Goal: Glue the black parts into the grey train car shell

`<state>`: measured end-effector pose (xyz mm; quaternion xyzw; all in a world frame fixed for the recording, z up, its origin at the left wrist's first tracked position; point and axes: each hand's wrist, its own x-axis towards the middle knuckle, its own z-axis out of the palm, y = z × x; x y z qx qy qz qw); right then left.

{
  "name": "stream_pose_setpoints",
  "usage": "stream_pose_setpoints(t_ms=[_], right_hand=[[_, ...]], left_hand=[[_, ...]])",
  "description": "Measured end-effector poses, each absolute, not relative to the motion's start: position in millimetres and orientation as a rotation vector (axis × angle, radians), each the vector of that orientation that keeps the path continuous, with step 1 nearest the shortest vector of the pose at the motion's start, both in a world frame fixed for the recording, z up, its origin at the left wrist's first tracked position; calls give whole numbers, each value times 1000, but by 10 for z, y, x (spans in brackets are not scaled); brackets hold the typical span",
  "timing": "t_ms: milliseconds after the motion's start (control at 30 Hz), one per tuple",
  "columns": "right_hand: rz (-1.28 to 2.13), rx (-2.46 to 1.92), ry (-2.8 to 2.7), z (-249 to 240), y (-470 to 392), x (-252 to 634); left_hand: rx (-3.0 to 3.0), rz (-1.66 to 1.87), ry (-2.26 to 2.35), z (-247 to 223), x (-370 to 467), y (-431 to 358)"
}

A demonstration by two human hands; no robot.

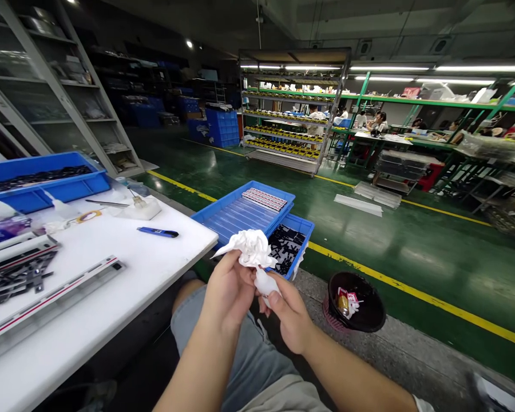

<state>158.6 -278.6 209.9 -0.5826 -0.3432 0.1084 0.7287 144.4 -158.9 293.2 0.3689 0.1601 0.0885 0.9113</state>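
Observation:
My left hand (226, 293) is closed on a crumpled white tissue (252, 247), which bunches up above the fingers. In my right hand (295, 320) is a small white squeeze bottle (266, 284), tilted, its narrow end up against the underside of the tissue. Both hands are close together above my lap, so some fingertips are hidden. Just beyond them stand a blue tray (206, 216) with clear strips and a blue bin (311, 229) of small black parts. On the white table (154, 257) to the left lies a blue utility knife (158, 232).
A dark waste basket (331, 306) with litter stands on the floor at right. On the table are a long white strip with a red line (64, 294), black metal parts (17, 280), a tape roll (88, 216) and a blue crate (75, 186). A rack (289, 117) and seated people are farther back.

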Motion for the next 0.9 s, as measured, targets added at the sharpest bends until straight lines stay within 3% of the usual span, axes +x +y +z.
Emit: stream_pose_setpoints(t_ms=[367, 700, 900], right_hand=[[296, -1110, -685, 2081, -2875, 1542], [180, -1160, -770, 2097, -2976, 1527], [150, -1246, -775, 2128, -2996, 1502]], left_hand=[[894, 32, 185, 2877, 1355, -1618], [932, 249, 186, 3036, 1230, -1800], [1138, 554, 207, 2996, 1171, -1786]])
